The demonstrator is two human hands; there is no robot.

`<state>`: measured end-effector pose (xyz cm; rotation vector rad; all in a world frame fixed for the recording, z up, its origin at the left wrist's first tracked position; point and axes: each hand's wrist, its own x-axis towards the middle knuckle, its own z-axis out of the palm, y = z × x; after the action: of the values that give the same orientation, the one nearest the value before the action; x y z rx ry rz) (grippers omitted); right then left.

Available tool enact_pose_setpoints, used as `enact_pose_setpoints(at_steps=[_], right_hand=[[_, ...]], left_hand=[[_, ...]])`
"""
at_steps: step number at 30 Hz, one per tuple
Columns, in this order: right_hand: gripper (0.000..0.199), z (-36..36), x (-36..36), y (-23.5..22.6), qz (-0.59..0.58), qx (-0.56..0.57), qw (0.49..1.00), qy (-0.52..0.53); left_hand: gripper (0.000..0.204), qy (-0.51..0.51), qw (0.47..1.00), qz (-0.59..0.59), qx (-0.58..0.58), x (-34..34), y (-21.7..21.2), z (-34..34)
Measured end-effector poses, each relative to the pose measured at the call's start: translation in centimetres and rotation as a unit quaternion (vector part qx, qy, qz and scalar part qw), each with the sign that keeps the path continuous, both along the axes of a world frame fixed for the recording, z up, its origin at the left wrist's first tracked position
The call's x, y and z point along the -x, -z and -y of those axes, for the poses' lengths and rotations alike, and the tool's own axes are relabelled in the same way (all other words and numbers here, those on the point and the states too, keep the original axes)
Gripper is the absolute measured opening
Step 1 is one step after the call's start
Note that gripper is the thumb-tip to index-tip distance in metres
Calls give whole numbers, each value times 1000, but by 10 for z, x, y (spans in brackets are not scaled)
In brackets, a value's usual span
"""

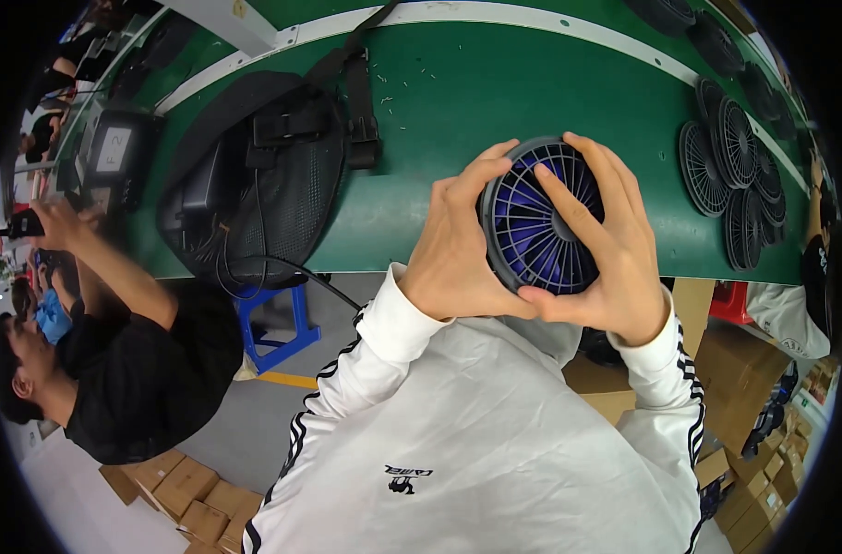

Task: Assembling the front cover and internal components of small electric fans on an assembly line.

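Head view: a long green work surface (458,102) with a white edge stripe runs across a workshop with a grey floor. A black mesh-backed garment or bag (255,175) lies on it at left, straps and cables trailing. A cluster of dark round grilles (730,166) lies at the right end.

The round fan unit (541,217), dark grey guard over blue blades, is held up above the near table edge, in front of the person's chest. The left hand (458,245) clasps its left rim, thumb under and fingers over the top. The right hand (610,249) wraps the right side, fingers laid across the guard.

Judgement: light, rigid moulded plastic. The thin guard ribs look breakable under pressure, so the outer rim is the sound hold.

Packages and signs: brown cardboard cartons (186,489) sit stacked on the floor at lower left, more cartons (749,503) at lower right. A small pale rectangular label (114,150) sits on a dark device at far left. Another person in black (135,369) works at left.
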<state>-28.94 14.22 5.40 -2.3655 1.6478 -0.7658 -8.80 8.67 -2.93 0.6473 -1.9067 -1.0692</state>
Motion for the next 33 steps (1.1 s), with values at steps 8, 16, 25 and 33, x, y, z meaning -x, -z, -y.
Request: enact_pose_setpoints(at_steps=[8,16,25,33], right_hand=[[89,-7,-6,1,18,23,999,44],[67,24,221,27,-208,211,856,423],[76,9,168,61,-220,122,859,446],[77,-1,50,60,-70,98,950,287]], left_hand=[[135,8,999,-21,43,2,6,3],[133,17,994,72,80,-5,-23,1],[121,-6,992,81,99,-9,-22,-1],[111,-88,977,114,156,-15,-100,85]])
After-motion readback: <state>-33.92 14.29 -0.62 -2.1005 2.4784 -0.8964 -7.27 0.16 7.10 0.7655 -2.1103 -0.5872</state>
